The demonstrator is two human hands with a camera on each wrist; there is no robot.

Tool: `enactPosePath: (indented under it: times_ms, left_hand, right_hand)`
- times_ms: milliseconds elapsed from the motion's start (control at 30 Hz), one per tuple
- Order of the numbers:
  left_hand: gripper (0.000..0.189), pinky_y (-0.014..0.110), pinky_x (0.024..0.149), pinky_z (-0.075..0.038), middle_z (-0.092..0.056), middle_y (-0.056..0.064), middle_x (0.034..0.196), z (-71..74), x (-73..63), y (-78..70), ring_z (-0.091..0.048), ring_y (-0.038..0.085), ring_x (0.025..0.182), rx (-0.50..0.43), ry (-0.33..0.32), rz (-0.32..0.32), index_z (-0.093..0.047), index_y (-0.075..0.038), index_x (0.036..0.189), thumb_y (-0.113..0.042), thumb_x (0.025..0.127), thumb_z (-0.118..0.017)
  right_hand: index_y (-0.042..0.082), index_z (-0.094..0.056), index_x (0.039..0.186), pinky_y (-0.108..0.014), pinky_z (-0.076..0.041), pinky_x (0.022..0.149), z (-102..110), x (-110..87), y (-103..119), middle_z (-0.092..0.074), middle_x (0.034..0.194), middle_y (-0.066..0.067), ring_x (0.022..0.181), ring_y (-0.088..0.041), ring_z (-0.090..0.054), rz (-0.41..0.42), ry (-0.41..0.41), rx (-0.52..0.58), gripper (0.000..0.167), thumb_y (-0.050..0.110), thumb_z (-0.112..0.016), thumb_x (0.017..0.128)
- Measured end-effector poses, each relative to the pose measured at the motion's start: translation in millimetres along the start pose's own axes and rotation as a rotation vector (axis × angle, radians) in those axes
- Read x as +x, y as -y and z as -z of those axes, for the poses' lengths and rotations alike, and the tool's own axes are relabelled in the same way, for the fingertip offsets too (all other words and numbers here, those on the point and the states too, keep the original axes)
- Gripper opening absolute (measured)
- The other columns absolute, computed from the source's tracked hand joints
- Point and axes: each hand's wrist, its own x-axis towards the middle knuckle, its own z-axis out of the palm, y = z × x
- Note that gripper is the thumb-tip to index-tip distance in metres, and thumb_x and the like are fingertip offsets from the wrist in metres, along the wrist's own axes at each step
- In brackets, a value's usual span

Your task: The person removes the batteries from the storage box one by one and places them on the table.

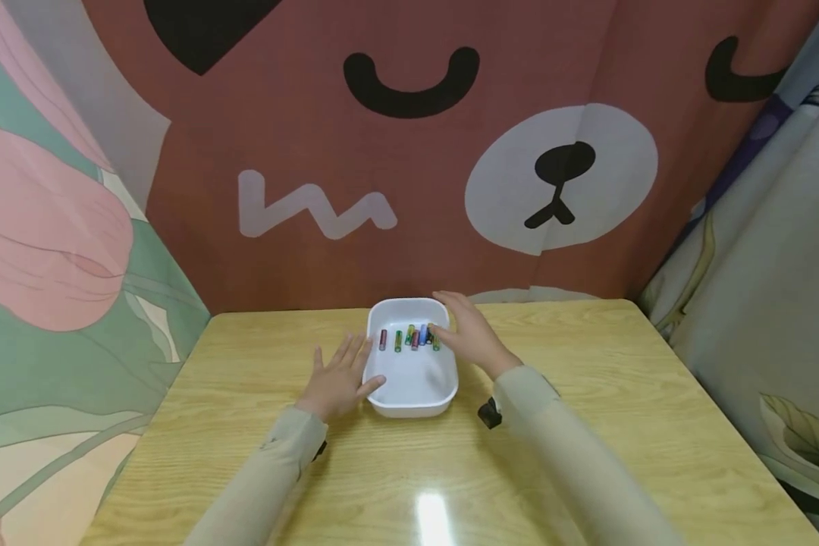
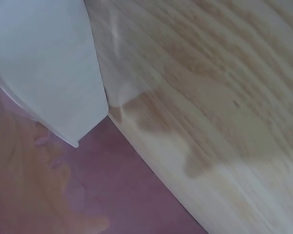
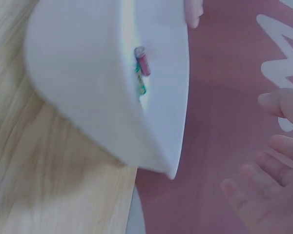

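A white rectangular tub (image 1: 411, 410) stands on the table, with several small batteries in red, green, yellow and blue lying in its far half. A red battery (image 1: 383, 339) lies nearest the left wall, and a green one (image 1: 399, 341) is beside it. My left hand (image 1: 339, 379) rests along the tub's left side, fingers straight and thumb over the rim. Above the tub's far right corner is my right hand (image 1: 474, 334), its fingers spread and loosely bent. In the right wrist view the right hand (image 3: 268, 190) is apart from the tub and holds nothing.
The wooden table (image 1: 246, 425) reaches back to a hanging cloth (image 1: 430, 265) with a bear's face. A floral curtain (image 1: 757, 265) hangs at the right, and a leaf-and-flower cloth (image 1: 48, 227) at the left. Dark wrist devices show beneath both sleeves.
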Motion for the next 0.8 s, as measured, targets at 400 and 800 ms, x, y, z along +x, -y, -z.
enactPosePath:
  times_ms: [400,800]
  left_hand:
    - [0.083,0.071,0.118,-0.003,-0.015,0.008,0.169,-1.8,0.3,-2.3,-0.010,0.027,0.156,0.026,0.014,-0.002,-0.016,-0.008,0.163,-0.060,0.104,-0.040]
    - [0.082,0.068,0.119,-0.005,-0.016,0.010,0.169,-6.7,-1.5,-0.8,-0.013,0.027,0.155,0.043,-0.010,-0.021,-0.017,-0.006,0.163,-0.059,0.104,-0.039]
  right_hand:
    - [0.003,-0.051,0.146,-0.046,-0.050,0.104,-21.2,26.9,16.0,-0.053,0.145,-0.017,0.130,-0.035,-0.055,-0.044,0.034,0.152,0.055,0.021,-0.070,0.097]
    - [0.000,-0.059,0.138,-0.045,-0.052,0.102,-41.1,47.6,16.6,-0.062,0.135,-0.017,0.123,-0.034,-0.060,-0.065,0.056,0.170,0.047,0.016,-0.071,0.096]
